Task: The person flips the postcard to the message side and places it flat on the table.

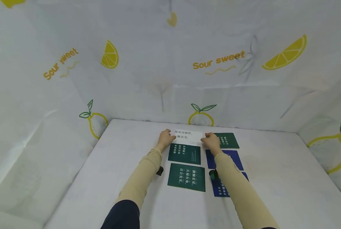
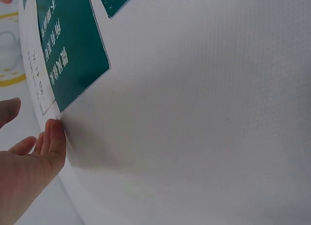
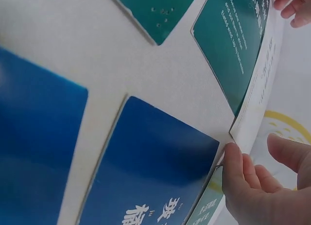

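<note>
Bracketing a white card (image 1: 191, 137) between left hand (image 1: 165, 139) and right hand (image 1: 212, 143).
Reaching its ends with relaxed fingers and thumbs spread apart, just beyond a green card (image 1: 184, 158) on the hands' near side.

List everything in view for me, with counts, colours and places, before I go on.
White card: 1, white with dark print, between the hands, far end of the left column
Green cards: 3, green, two in the left column, one far in the right column
Blue cards: 2, blue, right column, nearer than its green card
Table: 1, white, under the cards
Backdrop: 1, white with yellow and green lemon prints, behind the table
Small dark objects: 2, mostly black, one by each forearm
Sleeves: 2, beige, on the forearms
Left hand: 1, bare, at the white card's left end
Right hand: 1, bare, at its right end
</note>
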{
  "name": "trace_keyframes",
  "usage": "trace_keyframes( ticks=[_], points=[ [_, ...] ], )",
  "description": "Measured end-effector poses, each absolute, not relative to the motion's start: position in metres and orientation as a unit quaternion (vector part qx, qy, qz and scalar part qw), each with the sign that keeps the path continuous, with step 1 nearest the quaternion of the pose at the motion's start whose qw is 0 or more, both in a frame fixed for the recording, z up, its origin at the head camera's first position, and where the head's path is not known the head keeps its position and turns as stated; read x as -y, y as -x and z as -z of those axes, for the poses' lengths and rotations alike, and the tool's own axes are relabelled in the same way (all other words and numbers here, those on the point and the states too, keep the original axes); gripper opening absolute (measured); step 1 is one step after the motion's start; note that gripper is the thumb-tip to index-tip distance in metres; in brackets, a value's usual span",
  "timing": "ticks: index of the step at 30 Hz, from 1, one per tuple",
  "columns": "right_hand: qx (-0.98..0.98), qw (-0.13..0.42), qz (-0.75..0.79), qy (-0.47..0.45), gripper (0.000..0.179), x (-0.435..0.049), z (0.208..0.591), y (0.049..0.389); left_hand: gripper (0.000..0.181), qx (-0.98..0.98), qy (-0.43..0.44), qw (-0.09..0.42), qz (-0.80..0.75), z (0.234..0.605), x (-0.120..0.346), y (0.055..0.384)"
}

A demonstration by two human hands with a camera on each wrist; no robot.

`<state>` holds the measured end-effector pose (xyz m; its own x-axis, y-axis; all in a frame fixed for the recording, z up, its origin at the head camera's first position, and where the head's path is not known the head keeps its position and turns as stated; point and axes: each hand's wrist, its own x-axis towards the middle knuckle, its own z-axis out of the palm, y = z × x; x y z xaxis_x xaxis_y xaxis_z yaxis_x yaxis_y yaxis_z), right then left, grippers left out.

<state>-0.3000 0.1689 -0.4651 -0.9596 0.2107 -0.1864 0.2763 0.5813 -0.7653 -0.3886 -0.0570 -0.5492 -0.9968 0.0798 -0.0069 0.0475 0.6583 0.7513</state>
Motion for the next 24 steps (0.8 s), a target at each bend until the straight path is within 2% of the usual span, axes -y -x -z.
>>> trace_keyframes(
  ticks=[2, 3, 8, 10, 11, 16, 18, 20, 23, 24],
  points=[
    [-0.885, 0.039, 0.442, -0.142, 0.05, -0.169, 0.466, 0.3, 0.061, -0.902, -0.027, 0.03, -0.429, 0.557, 0.057, 0.394],
    [-0.882, 0.04, 0.446, -0.144, 0.05, -0.169, 0.466, 0.3, 0.06, -0.897, -0.013, 0.046, -0.439, 0.546, 0.055, 0.387],
    [-0.869, 0.041, 0.469, -0.152, 0.049, -0.17, 0.468, 0.301, 0.049, -0.888, 0.02, 0.058, -0.456, 0.494, 0.045, 0.342],
    [-0.864, 0.04, 0.479, -0.15, 0.049, -0.17, 0.468, 0.301, 0.046, -0.88, 0.041, 0.081, -0.467, 0.475, 0.041, 0.327],
    [-0.863, 0.039, 0.481, -0.149, 0.048, -0.169, 0.469, 0.301, 0.045, -0.881, 0.038, 0.075, -0.465, 0.475, 0.04, 0.326],
    [-0.857, 0.044, 0.492, -0.149, 0.046, -0.168, 0.469, 0.301, 0.044, -0.885, 0.034, 0.032, -0.464, 0.567, 0.043, 0.391],
    [-0.857, 0.047, 0.492, -0.147, 0.044, -0.168, 0.47, 0.301, 0.045, -0.885, 0.041, 0.028, -0.462, 0.585, 0.042, 0.403],
    [-0.857, 0.049, 0.492, -0.146, 0.043, -0.168, 0.471, 0.301, 0.046, -0.874, 0.045, 0.043, -0.482, 0.576, 0.042, 0.396],
    [-0.855, 0.051, 0.496, -0.144, 0.042, -0.168, 0.472, 0.303, 0.047, -0.853, 0.064, 0.074, -0.512, 0.529, 0.038, 0.362],
    [-0.853, 0.052, 0.499, -0.144, 0.042, -0.168, 0.473, 0.303, 0.047, -0.845, 0.07, 0.081, -0.524, 0.524, 0.038, 0.361]
  ],
)
